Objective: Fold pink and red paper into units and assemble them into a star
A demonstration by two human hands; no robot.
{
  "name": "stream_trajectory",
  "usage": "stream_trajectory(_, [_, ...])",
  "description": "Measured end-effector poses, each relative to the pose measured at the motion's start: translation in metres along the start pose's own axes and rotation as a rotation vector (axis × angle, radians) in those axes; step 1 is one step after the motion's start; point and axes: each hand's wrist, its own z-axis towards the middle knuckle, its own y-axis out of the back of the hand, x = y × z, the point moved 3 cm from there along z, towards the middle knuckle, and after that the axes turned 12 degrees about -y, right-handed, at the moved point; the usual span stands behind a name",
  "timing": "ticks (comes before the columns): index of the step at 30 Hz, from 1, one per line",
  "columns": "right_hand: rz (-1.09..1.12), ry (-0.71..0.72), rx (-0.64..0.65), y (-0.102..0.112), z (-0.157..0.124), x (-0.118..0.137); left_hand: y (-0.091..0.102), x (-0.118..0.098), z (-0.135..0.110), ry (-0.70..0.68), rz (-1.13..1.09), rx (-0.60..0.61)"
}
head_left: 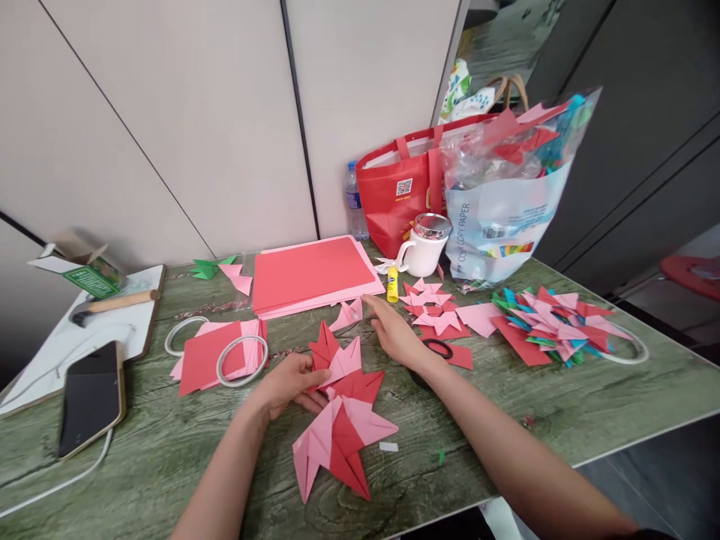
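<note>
A chain of folded red and pink paper pieces (340,412) lies on the green wood-grain table (562,420) in front of me. My left hand (289,386) grips its left side, thumb and fingers closed on the paper. My right hand (394,330) stretches out flat, fingers apart, holding nothing; its fingertips are just right of a loose pink folded piece (347,315). A small pile of pink and red folded pieces (430,307) lies just right of that hand.
A stack of red and pink sheets (312,274), a yellow glue stick (392,285), a white mug (424,247), a red bag (399,187) and a plastic bag (506,195) stand behind. Coloured folded pieces (554,326) are heaped right. A phone (93,397) and tape rings (241,360) lie left.
</note>
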Motion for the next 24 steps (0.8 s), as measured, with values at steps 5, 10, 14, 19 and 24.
stream_trajectory(5, [-0.265,0.075,0.137,-0.011,-0.001,0.009,0.012,0.001,-0.003,-0.014,0.078,0.037])
stream_trajectory(10, [-0.347,-0.004,0.09,-0.015,-0.002,0.007,0.012,-0.002,-0.003,-0.069,0.236,-0.042])
stream_trajectory(14, [-0.274,-0.059,0.02,-0.01,-0.002,0.004,0.036,-0.017,-0.016,-0.163,0.467,-0.326])
stream_trajectory(19, [-0.122,-0.042,-0.056,-0.002,-0.001,0.008,0.117,-0.033,-0.049,-0.377,1.108,-0.876])
stream_trajectory(24, [-0.012,0.044,-0.054,-0.004,0.0,0.013,0.167,-0.007,-0.047,-0.374,1.314,-0.771])
